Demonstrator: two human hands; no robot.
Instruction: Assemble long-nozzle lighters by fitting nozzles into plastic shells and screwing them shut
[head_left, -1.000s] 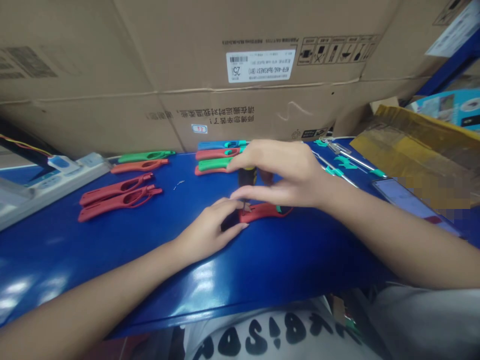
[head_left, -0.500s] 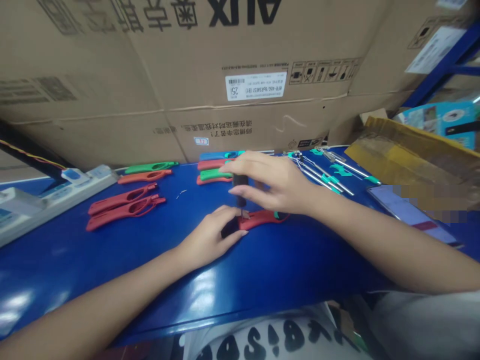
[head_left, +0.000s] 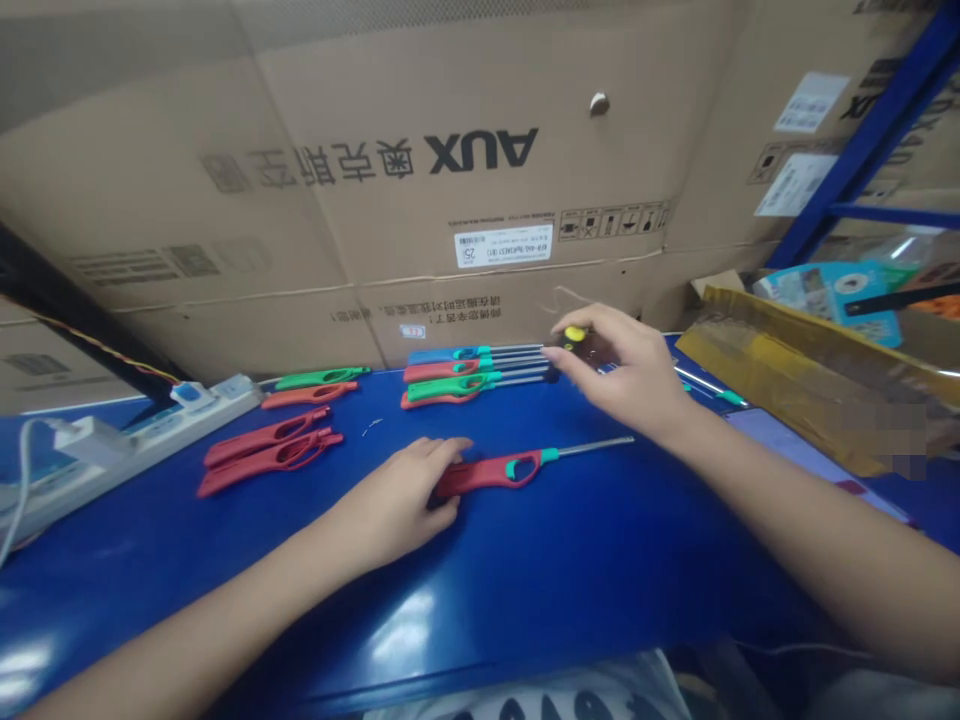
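Note:
A red long-necked gas lighter [head_left: 480,474] with a green trigger and collar lies on the blue table, its metal tube pointing right. My left hand [head_left: 412,495] grips the lighter's handle end between thumb and fingers. Above and to the right of it, my right hand [head_left: 626,365] is closed around a screwdriver [head_left: 575,338] with a black and yellow handle; the fingers hide much of it. Just left of that hand, lighters with blue, red and green handles [head_left: 450,388] lie in a row, their metal tubes pointing right.
Red handle shells [head_left: 270,455] lie at left, with a green handle [head_left: 322,378] and an orange one behind. A white power strip [head_left: 142,440] runs along the left. Cardboard [head_left: 375,250] stands across the back. At right are a phone [head_left: 795,455] and a yellow-taped box [head_left: 795,370].
My right hand has lifted the screwdriver off the red lighter and moved right and back. My left hand still holds the lighter, whose metal tube now shows. The camera view has tilted up.

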